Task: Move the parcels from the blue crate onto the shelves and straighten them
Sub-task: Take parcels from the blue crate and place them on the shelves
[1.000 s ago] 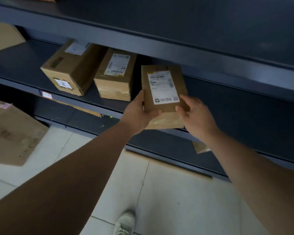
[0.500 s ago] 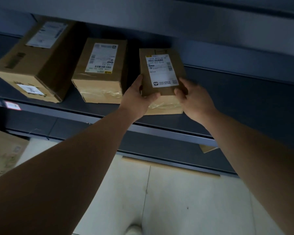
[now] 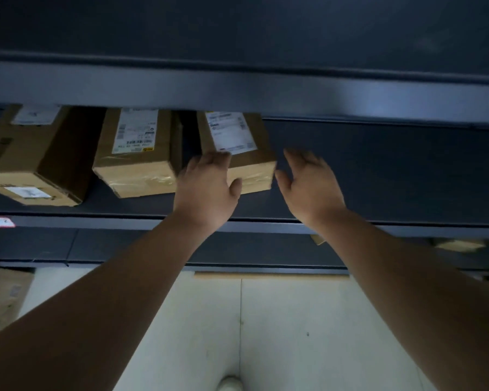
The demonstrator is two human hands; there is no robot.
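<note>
A small brown parcel [image 3: 249, 162] with a white label lies on the dark shelf [image 3: 378, 170], third in a row. My left hand [image 3: 209, 187] rests on its front left corner with fingers stretched out. Just right of the parcel hovers my right hand [image 3: 308, 182], fingers straight and apart from the box. To the left stand a medium parcel [image 3: 136, 156] and a larger box [image 3: 31, 162]. The blue crate is out of view.
The shelf above [image 3: 237, 88] overhangs and hides the parcels' far ends. A lower shelf [image 3: 449, 246] holds cardboard pieces. A big carton [image 3: 0, 300] stands on the pale tiled floor at the left. My shoe [image 3: 230, 383] shows at the bottom.
The small parcel went from held at the shelf edge to lying deeper on the shelf. Both hands let go of it; the right hand pulled off to the side.
</note>
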